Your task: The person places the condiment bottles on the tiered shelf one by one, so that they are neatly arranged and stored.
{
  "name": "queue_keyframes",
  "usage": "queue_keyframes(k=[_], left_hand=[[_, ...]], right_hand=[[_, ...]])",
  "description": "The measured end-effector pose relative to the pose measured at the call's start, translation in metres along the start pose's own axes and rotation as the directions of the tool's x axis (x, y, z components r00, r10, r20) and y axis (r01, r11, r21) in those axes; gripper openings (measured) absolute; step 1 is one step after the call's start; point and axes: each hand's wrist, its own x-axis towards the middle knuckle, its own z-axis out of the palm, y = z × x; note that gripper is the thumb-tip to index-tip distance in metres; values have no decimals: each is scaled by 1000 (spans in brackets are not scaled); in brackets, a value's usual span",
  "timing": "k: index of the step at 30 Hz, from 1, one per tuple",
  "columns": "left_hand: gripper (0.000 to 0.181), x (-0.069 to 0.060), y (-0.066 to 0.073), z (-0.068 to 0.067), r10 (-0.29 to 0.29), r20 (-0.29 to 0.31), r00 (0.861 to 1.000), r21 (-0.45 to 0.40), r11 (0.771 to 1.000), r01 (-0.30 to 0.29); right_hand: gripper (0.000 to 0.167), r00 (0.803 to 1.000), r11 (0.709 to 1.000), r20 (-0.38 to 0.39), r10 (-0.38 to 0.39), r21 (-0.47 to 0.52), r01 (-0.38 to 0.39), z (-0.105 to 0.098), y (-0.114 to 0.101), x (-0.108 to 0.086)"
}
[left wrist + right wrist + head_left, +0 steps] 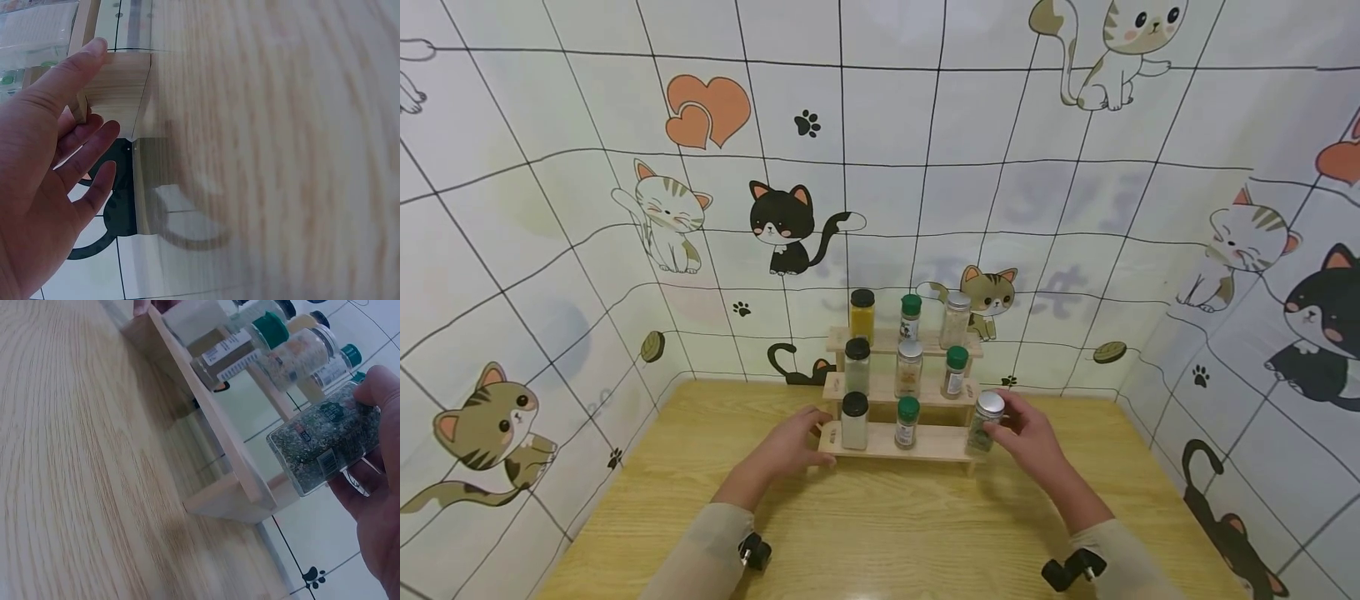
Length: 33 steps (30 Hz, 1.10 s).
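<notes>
A three-step wooden spice rack (887, 443) stands on the table with jars on every step. At its lower right end, my right hand (1028, 433) pinches a clear jar of dried green herbs (325, 434) with a silver cap, thumb on one side and fingers on the other. The jar is slightly tilted; whether its base touches the step, I cannot tell. My left hand (790, 446) holds the lower step's left end, thumb in front and fingers behind; in the left wrist view the thumb lies by the wooden side panel (122, 87).
On the bottom step are a black-capped jar of white contents (854, 425) and a green-capped jar (906, 425). More jars, among them a yellow one (862, 317), fill the upper steps. A cat-print sheet (887, 192) hangs behind the wooden table (865, 533).
</notes>
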Motion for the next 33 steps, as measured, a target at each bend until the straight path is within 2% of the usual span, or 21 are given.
queue_keyframes(k=[9,17,29,33], left_hand=[[73,0,-3,2,3,12,1000,4,1000,-3],[71,2,-3,0,14,4,1000,-6,1000,-14],[72,0,-2,3,5,12,1000,7,1000,-5],[71,0,-4,2,-13,10,1000,-8,1000,13]], right_hand=[[57,993,998,113,34,50,-40,19,-4,11],[55,981,995,195,24,89,-42,28,-6,21],[60,977,993,207,54,95,-74,29,5,19],[62,977,992,211,38,111,-63,30,6,20]])
